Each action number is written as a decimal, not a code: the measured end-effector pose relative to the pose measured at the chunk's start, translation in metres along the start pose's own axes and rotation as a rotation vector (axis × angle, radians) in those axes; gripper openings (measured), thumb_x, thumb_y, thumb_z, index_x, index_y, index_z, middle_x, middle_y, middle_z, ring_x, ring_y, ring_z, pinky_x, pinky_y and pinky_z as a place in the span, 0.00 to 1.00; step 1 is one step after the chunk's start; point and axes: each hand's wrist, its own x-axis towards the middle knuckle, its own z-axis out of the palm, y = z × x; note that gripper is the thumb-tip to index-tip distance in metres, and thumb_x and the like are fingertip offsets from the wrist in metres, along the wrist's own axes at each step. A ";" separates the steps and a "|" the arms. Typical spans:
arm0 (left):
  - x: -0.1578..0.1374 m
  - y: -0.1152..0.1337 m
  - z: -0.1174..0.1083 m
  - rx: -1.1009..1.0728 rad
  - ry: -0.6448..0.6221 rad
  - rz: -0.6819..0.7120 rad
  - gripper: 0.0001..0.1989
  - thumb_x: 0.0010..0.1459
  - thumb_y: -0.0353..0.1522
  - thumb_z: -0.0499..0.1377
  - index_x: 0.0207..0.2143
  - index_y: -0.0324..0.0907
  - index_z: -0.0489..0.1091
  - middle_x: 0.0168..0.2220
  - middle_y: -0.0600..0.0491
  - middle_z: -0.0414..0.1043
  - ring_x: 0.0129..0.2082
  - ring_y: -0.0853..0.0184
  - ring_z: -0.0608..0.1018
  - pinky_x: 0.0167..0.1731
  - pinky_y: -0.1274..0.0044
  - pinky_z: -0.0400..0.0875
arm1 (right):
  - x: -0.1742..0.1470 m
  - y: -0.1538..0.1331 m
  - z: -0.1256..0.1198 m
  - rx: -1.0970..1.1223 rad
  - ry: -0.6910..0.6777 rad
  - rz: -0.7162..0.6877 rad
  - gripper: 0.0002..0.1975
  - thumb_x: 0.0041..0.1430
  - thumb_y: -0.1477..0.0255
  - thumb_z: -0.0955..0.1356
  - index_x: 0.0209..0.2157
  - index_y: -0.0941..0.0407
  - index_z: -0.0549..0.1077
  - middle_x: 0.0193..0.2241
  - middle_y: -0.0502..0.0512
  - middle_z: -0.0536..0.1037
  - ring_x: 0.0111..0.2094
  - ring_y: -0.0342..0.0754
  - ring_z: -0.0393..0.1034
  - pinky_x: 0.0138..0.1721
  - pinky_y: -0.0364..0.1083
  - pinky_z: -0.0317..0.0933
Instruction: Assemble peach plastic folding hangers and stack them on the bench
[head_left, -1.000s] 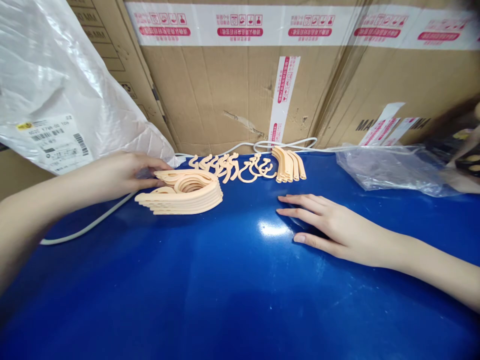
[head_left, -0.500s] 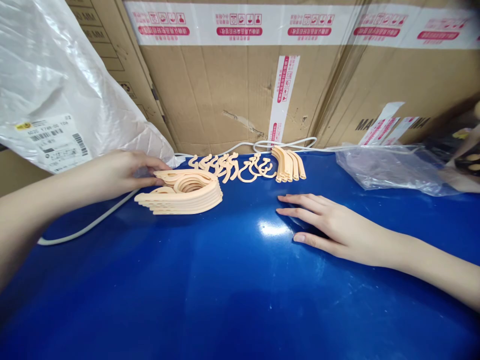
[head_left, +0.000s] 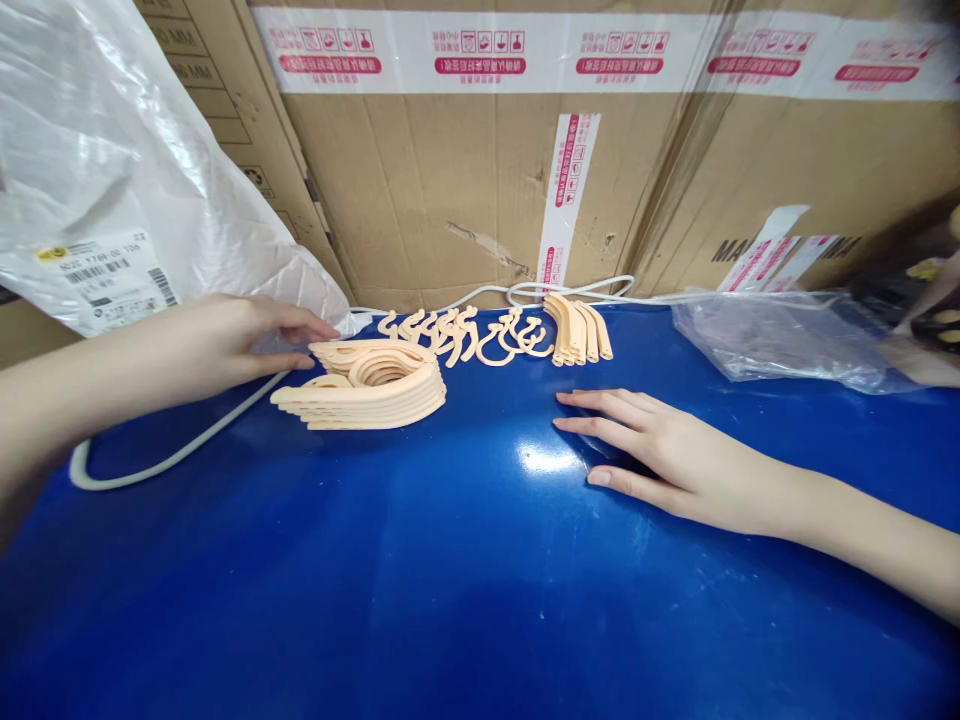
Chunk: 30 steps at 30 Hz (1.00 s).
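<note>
My left hand [head_left: 262, 335] is held at the left end of a stack of peach plastic hanger-like pieces [head_left: 367, 405], its fingers apart and nothing visible in them. Whether its fingertips touch the stack I cannot tell. Behind the stack lie several loose peach hooks [head_left: 495, 345] in a row. To their right is a small pile of curved peach arm pieces [head_left: 576, 328]. My right hand [head_left: 652, 450] rests on the blue tabletop [head_left: 450, 580] with fingers spread, holding nothing, nearest to the curved pieces.
Large cardboard boxes [head_left: 450, 180] stand along the back edge. A white plastic-wrapped package [head_left: 150, 180] leans at the left, with a white cable [head_left: 187, 445] near it. Clear plastic film [head_left: 787, 335] lies at the right, beside a blurred dark thing at the edge.
My left hand has drawn back slightly to the left from the stack, and the plastic-wrapped package beside it has shifted a little. My right hand and the peach pieces stay in place.
</note>
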 end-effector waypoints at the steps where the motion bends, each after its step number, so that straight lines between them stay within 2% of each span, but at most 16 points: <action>1: -0.002 0.002 -0.003 0.032 0.044 0.006 0.43 0.51 0.64 0.40 0.45 0.41 0.72 0.44 0.50 0.76 0.40 0.59 0.76 0.43 0.69 0.67 | 0.000 0.000 0.000 0.001 0.000 0.000 0.24 0.66 0.59 0.60 0.60 0.52 0.61 0.63 0.56 0.58 0.61 0.52 0.55 0.60 0.55 0.54; 4: -0.008 0.018 -0.009 0.120 0.278 0.111 0.37 0.60 0.57 0.38 0.48 0.38 0.70 0.45 0.48 0.72 0.43 0.58 0.73 0.48 0.64 0.64 | 0.000 0.001 0.001 0.004 0.005 -0.001 0.24 0.66 0.59 0.60 0.60 0.52 0.62 0.63 0.56 0.58 0.61 0.52 0.56 0.60 0.55 0.54; 6: -0.012 0.040 -0.008 0.147 0.413 0.192 0.30 0.64 0.49 0.42 0.52 0.35 0.66 0.51 0.46 0.67 0.50 0.55 0.69 0.54 0.62 0.59 | 0.000 0.001 0.000 0.002 0.005 -0.001 0.24 0.66 0.59 0.59 0.59 0.52 0.62 0.63 0.56 0.58 0.61 0.52 0.56 0.60 0.55 0.54; 7: -0.014 0.054 -0.006 0.131 0.460 0.210 0.27 0.65 0.45 0.44 0.54 0.34 0.63 0.53 0.45 0.65 0.53 0.55 0.67 0.55 0.63 0.58 | 0.000 0.001 0.000 0.001 0.004 -0.001 0.24 0.66 0.59 0.59 0.59 0.52 0.62 0.63 0.56 0.58 0.61 0.52 0.56 0.60 0.55 0.54; 9: -0.020 0.085 0.003 0.067 0.469 0.286 0.22 0.66 0.38 0.45 0.56 0.33 0.61 0.56 0.44 0.62 0.57 0.58 0.64 0.58 0.66 0.57 | 0.000 0.000 0.000 -0.002 0.000 0.000 0.24 0.66 0.59 0.59 0.59 0.52 0.62 0.63 0.56 0.58 0.61 0.52 0.56 0.60 0.55 0.54; 12: -0.032 0.127 0.026 0.045 0.398 0.389 0.21 0.66 0.35 0.47 0.58 0.37 0.59 0.60 0.46 0.59 0.60 0.60 0.63 0.60 0.67 0.56 | 0.000 0.000 0.000 -0.005 0.002 0.001 0.24 0.66 0.59 0.59 0.60 0.52 0.61 0.63 0.57 0.58 0.60 0.52 0.56 0.59 0.55 0.54; 15: -0.041 0.148 0.053 0.056 0.302 0.523 0.23 0.67 0.36 0.48 0.60 0.35 0.57 0.62 0.45 0.59 0.61 0.58 0.62 0.60 0.65 0.58 | 0.000 0.000 -0.001 0.000 0.003 0.002 0.24 0.66 0.60 0.59 0.60 0.53 0.61 0.63 0.57 0.58 0.60 0.53 0.56 0.60 0.55 0.54; 19: -0.041 0.151 0.075 -0.011 0.148 0.534 0.25 0.67 0.40 0.48 0.61 0.37 0.56 0.63 0.45 0.56 0.62 0.57 0.61 0.58 0.64 0.62 | 0.000 -0.002 -0.001 0.012 0.007 0.005 0.24 0.66 0.60 0.59 0.60 0.53 0.61 0.63 0.58 0.58 0.61 0.53 0.56 0.60 0.55 0.53; 24: -0.033 0.146 0.077 -0.088 0.073 0.504 0.25 0.67 0.42 0.47 0.62 0.40 0.55 0.64 0.47 0.56 0.62 0.56 0.62 0.59 0.62 0.61 | 0.003 -0.001 -0.007 0.037 0.030 0.051 0.24 0.66 0.58 0.59 0.60 0.51 0.61 0.60 0.55 0.63 0.60 0.52 0.56 0.58 0.56 0.54; 27: -0.033 0.146 0.076 -0.093 0.066 0.499 0.25 0.67 0.42 0.47 0.62 0.41 0.55 0.64 0.47 0.55 0.62 0.57 0.61 0.59 0.62 0.60 | 0.008 0.016 -0.013 -0.012 0.112 0.144 0.22 0.66 0.58 0.59 0.56 0.53 0.65 0.54 0.56 0.70 0.55 0.54 0.61 0.55 0.57 0.56; 30: -0.033 0.145 0.077 -0.107 0.073 0.495 0.25 0.67 0.42 0.47 0.62 0.42 0.55 0.64 0.48 0.55 0.63 0.58 0.61 0.59 0.62 0.60 | 0.015 0.044 -0.020 -0.102 0.177 0.191 0.23 0.65 0.58 0.59 0.52 0.57 0.69 0.50 0.62 0.71 0.52 0.56 0.64 0.54 0.57 0.58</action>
